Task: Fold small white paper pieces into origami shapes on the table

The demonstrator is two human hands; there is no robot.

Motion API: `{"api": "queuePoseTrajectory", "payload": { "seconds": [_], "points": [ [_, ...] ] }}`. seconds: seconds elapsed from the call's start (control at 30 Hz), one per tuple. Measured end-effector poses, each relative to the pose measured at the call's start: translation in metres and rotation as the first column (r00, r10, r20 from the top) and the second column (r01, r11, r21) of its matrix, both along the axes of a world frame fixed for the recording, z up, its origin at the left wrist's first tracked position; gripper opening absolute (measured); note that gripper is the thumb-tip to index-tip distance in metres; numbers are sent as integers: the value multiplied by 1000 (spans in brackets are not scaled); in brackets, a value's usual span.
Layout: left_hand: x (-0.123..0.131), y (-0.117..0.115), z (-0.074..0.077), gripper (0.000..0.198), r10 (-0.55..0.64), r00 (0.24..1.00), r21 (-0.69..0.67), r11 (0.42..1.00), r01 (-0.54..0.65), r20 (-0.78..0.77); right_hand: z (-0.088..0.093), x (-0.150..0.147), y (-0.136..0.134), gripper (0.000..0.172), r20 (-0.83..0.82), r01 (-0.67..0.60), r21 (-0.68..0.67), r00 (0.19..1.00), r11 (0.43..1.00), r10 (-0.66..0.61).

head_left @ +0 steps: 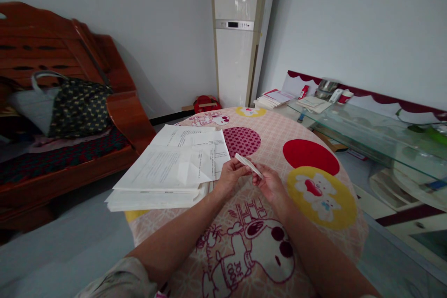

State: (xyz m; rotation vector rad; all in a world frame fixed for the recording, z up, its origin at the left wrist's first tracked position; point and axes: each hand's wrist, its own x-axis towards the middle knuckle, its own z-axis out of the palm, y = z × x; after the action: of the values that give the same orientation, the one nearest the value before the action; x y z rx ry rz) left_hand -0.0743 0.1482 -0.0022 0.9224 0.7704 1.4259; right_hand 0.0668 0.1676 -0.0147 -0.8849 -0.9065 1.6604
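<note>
Both my hands are above a round table with a pink cartoon-print cloth (265,223). Between them they pinch a small folded strip of white paper (248,164), tilted, its far end up to the left. My left hand (231,178) grips the strip's left part with closed fingers. The right end of the strip is held by my right hand (270,183), fingers also closed. Just left of my left hand lies a stack of printed white sheets (167,170), the top sheet carrying a folded piece (195,168).
A wooden bench (87,102) with a dark patterned bag (78,107) stands at the left. A tall white air conditioner (237,32) stands in the corner. A glass-topped stand (370,130) at the right holds papers, a metal pot and cups.
</note>
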Motion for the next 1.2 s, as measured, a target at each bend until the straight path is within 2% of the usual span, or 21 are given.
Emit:
{"api": "queuePoseTrajectory", "payload": {
  "seconds": [0.2, 0.33, 0.47, 0.67, 0.8, 0.93, 1.2],
  "points": [
    [-8, 2, 1, 33, 31, 999, -32, 999, -33, -36, 5, 0, -5, 29, 205, 31, 108, 977, 994, -53],
    [-10, 2, 3, 34, 47, 998, -73, 996, -51, -49, 5, 2, -5, 32, 272, 29, 161, 960, 987, -73],
    [-9, 3, 4, 36, 38, 997, -128, 991, -46, -63, 7, 5, -4, 31, 282, 9, 199, 957, 980, -66],
    [-10, 4, 3, 36, 14, 998, -170, 985, -24, -58, 4, 8, -3, 21, 226, -39, 163, 974, 986, 1],
    [-10, 4, 3, 36, -14, 999, -158, 987, 8, -34, 1, 8, -1, 21, 195, -48, 117, 981, 992, 24],
    [-11, 3, 1, 37, -43, 999, -139, 990, 39, -26, 3, 8, -2, 20, 220, -21, 136, 975, 990, -10],
    [-8, 3, 2, 36, -30, 981, -79, 997, 15, -194, 8, 8, -5, 19, 340, -73, 168, 940, 983, 12]
  ]
}}
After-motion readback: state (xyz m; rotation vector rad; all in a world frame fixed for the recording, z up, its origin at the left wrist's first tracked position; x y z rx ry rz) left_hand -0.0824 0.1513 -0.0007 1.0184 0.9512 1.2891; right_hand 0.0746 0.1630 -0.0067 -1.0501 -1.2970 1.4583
